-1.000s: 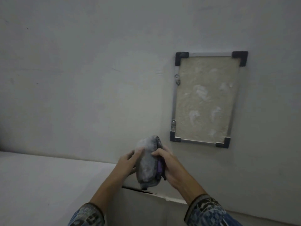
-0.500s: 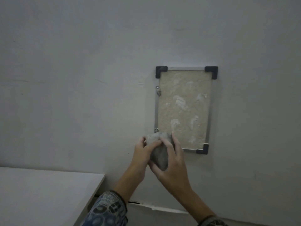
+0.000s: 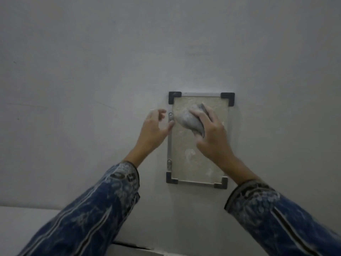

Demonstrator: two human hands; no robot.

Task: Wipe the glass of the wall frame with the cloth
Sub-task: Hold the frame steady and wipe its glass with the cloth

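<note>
A plain, pale grey wall (image 3: 92, 71) fills the view. Fixed flat against it, right of centre, is an upright rectangular wall frame (image 3: 195, 182) with thin silver rails, black corner pieces (image 3: 175, 97) and two small metal clips (image 3: 171, 116) on its left rail. Its glass (image 3: 191, 163) shows pale smudges. At lower left a white flat surface (image 3: 22, 218), possibly a tabletop, meets the wall.

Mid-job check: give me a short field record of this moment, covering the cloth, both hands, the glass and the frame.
cloth: gray, bunched, pressed on the upper part of the glass
right hand: grips the cloth against the glass
left hand: fingers relaxed, holds nothing, at the left edge of the frame; contact unclear
glass: whitish smudges in the lower half
frame: hangs upright on the wall, black corner pieces
</note>
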